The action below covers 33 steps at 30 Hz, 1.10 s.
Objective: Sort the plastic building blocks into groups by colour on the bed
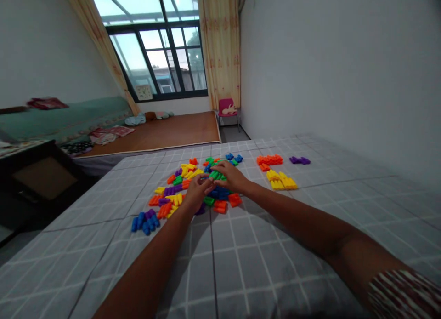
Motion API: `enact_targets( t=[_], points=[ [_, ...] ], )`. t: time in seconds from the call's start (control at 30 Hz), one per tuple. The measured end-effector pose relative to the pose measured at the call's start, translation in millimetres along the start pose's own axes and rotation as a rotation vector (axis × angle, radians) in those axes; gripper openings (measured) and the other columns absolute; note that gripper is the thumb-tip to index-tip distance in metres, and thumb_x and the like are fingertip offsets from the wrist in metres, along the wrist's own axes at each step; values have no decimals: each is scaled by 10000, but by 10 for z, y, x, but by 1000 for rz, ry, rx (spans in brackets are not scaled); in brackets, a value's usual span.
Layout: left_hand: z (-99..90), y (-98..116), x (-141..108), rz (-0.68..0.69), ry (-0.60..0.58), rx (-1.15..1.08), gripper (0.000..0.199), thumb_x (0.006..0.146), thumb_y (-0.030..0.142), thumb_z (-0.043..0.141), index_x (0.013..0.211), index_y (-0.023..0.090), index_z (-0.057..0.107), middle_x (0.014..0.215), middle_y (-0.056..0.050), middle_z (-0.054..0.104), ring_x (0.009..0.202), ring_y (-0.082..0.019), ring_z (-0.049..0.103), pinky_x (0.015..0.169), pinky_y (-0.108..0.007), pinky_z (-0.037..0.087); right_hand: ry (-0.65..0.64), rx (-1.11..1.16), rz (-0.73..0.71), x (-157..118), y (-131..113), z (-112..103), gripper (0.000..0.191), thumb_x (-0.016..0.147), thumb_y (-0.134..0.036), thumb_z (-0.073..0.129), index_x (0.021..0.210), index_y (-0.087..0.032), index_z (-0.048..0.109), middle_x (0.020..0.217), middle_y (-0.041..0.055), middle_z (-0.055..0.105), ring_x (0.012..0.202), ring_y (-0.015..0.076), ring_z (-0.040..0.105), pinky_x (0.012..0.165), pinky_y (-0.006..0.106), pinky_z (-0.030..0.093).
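Toward the far edge of the grey checked sheet, a loose spread of small, chunky, brightly coloured pieces lies in front of you, with both your bare hands at its middle. The green pieces sit together between your hands, among blue, orange, purple and yellow ones. They look like moulded plastic: probably light and stiff, slightly slippery where smooth, and unlikely to break under ordinary finger pressure. A thumb and fingertip pinch across the ribbed sides should suit one piece; a joined group looks safer held low along both long sides, as it might come apart if held by one end.

Your right hand arches over the green pieces from the right, palm down, fingers curved and touching them. Your left hand comes in from the near left, thumb and fingers drawn close together by your right fingertips; whether it pinches a piece is hidden. Both forearms reach forward and converge, the right one slanting in from the near right.

Right of the spread lie yellow pieces, an orange row just beyond them, and purple pieces farther right. A blue cluster lies at the spread's near left.
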<state>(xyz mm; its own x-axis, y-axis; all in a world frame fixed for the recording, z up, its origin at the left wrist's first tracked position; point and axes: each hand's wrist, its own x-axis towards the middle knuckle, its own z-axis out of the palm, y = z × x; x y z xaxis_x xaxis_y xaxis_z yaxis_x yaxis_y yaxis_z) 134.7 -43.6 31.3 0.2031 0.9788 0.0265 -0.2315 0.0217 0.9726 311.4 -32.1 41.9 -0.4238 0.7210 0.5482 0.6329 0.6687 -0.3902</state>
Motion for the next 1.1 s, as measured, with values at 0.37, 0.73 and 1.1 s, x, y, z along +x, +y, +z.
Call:
enact_targets(
  t=[0.37, 0.73, 1.1],
  points=[
    [32, 64, -102, -92, -144, 230, 426, 687, 466, 768, 983, 189, 637, 1008, -59, 712, 876, -153, 686, 728, -245, 541, -30, -88, 154, -378, 602, -1018, 506, 712, -139, 637, 1207, -216, 569, 1182, 79, 612, 1051, 229, 576, 890, 374, 492],
    [40, 78, -112, -67, -143, 327, 463, 617, 531, 778, 898, 177, 680, 840, -51, 715, 830, -196, 675, 711, -284, 533, -294, 66, 706, -1607, 1707, -2154, 409, 619, -224, 684, 1027, -206, 710, 981, 57, 713, 962, 234, 654, 849, 336, 522],
    [-63, 237, -79, 31, -59, 401, 424, 646, 507, 755, 917, 187, 686, 871, -52, 721, 788, -187, 669, 586, -231, 483, -374, 67, 756, -1616, 1853, -2206, 443, 594, -263, 743, 1035, -223, 733, 1087, 76, 716, 956, 241, 670, 802, 339, 540]
  ],
)
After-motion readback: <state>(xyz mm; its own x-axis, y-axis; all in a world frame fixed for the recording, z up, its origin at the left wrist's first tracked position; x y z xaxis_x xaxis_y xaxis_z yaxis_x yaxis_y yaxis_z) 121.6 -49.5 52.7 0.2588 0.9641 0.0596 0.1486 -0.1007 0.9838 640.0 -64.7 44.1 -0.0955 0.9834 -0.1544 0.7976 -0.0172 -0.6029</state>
